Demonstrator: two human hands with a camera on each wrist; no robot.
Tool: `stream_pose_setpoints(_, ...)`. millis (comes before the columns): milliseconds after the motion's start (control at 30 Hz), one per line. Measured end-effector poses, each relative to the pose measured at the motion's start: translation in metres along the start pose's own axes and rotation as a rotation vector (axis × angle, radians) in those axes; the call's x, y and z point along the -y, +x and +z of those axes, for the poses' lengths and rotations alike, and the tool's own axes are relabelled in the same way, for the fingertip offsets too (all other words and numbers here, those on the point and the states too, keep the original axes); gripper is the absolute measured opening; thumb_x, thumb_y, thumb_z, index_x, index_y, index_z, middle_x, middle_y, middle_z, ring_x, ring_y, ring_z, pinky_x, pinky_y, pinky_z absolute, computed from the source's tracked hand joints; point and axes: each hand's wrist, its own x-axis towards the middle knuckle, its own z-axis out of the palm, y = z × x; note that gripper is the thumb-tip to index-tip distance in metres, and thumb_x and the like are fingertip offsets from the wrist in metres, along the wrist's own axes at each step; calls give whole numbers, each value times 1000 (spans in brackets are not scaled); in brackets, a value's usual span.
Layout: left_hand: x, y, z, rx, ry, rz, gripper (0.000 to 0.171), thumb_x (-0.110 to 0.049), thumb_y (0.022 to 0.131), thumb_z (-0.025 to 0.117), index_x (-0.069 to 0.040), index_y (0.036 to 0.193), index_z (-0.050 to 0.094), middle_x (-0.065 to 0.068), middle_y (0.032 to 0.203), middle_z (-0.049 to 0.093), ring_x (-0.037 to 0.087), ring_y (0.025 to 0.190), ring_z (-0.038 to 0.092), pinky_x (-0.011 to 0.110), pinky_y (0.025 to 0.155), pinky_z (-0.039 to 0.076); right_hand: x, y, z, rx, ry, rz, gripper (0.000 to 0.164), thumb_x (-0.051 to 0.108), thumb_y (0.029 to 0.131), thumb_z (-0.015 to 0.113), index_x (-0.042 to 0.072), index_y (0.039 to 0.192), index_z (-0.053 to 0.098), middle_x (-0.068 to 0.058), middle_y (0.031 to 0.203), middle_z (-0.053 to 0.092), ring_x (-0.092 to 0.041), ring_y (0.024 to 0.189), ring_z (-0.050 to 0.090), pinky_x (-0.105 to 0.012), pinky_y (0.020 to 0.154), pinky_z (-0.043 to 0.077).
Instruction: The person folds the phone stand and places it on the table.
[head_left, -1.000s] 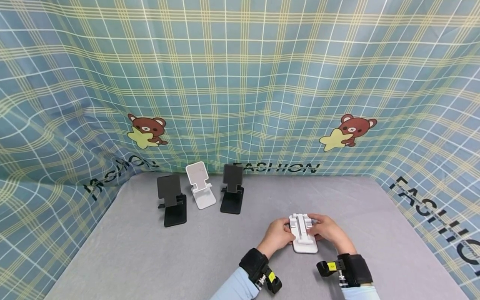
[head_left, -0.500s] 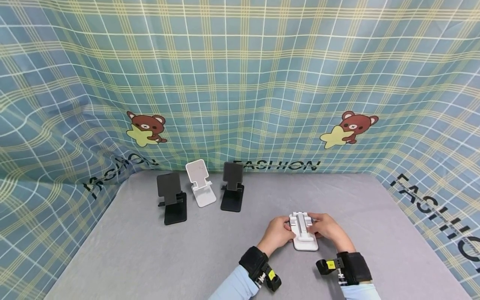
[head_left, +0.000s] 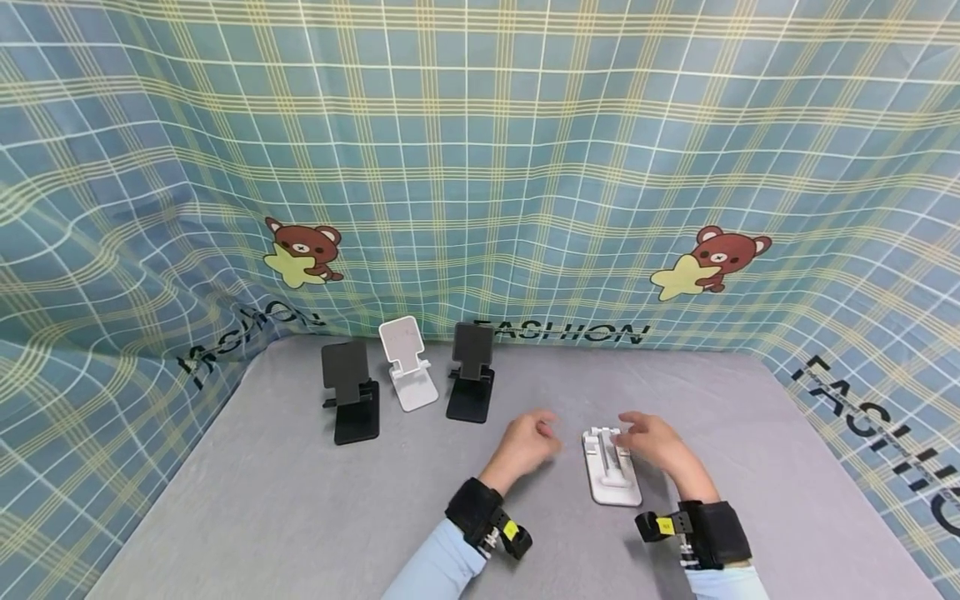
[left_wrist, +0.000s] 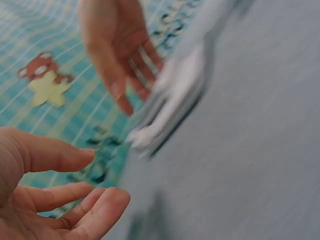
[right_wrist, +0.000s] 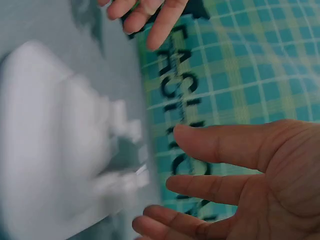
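A white phone stand, folded flat, lies on the grey table right of centre. To its left is my left hand, apart from it, fingers loosely bent around nothing. My right hand hovers at the stand's upper right, its fingertips overlapping that edge in the head view. From the right wrist, the stand is blurred and sits clear of the spread thumb and fingers of my right hand. In the left wrist view a gap separates my left hand from the stand.
Three unfolded phone stands stand at the back left: a black one, a white one and another black one. A checked curtain with bear prints surrounds the back and sides of the grey table.
Both hands held the folded white phone stand earlier. Now the left hand has let go and moved left, and the right hand has loosened and lifted off. The stand lies on the table.
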Motion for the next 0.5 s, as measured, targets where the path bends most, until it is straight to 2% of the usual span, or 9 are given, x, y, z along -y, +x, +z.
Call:
stream_pose_setpoints(133, -6, 8, -36, -106, -19, 27, 38, -3, 80, 68, -1, 118, 61, 14, 99, 63, 17, 80, 62, 25, 62, 48, 24, 2, -10, -3, -29, -68, 64, 26, 90, 61, -11, 137, 39, -39, 133, 41, -54, 119, 43, -58, 90, 44)
stream_pose_setpoints(200, -8, 13, -53, -198, -14, 64, 39, -2, 81, 67, -3, 119, 61, 16, 102, 62, 21, 85, 62, 28, 66, 49, 36, 6, -14, 1, -16, -96, 69, 28, 90, 62, -9, 141, 34, -38, 139, 36, -54, 123, 39, -60, 93, 42)
stream_pose_setpoints(267, -8, 20, -68, -313, -9, 128, 40, 1, 79, 66, -3, 119, 59, 18, 104, 60, 26, 88, 60, 32, 71, 50, 48, 14, -17, -2, 5, -112, 76, 33, 89, 63, -4, 146, 28, -34, 144, 31, -53, 127, 36, -61, 96, 39)
stream_pose_setpoints(400, -1, 34, -94, -518, 52, 255, 42, 3, 82, 63, -3, 122, 55, 19, 115, 53, 33, 103, 52, 42, 84, 47, 69, 36, -13, -16, 68, -140, 91, 38, 85, 68, 6, 152, 15, -29, 152, 20, -49, 132, 32, -61, 100, 35)
stream_pose_setpoints(433, 2, 37, -99, -548, 68, 279, 42, 3, 83, 63, -2, 124, 53, 20, 120, 50, 35, 109, 48, 45, 89, 45, 74, 42, -10, -21, 91, -148, 93, 37, 84, 69, 8, 153, 13, -29, 152, 17, -49, 132, 32, -61, 101, 35)
stream_pose_setpoints(500, 9, 43, -108, -567, 101, 287, 44, 0, 87, 62, -4, 130, 50, 19, 130, 43, 36, 120, 40, 50, 95, 40, 82, 57, 0, -34, 144, -169, 95, 35, 83, 71, 11, 153, 12, -29, 153, 14, -48, 133, 32, -59, 101, 36)
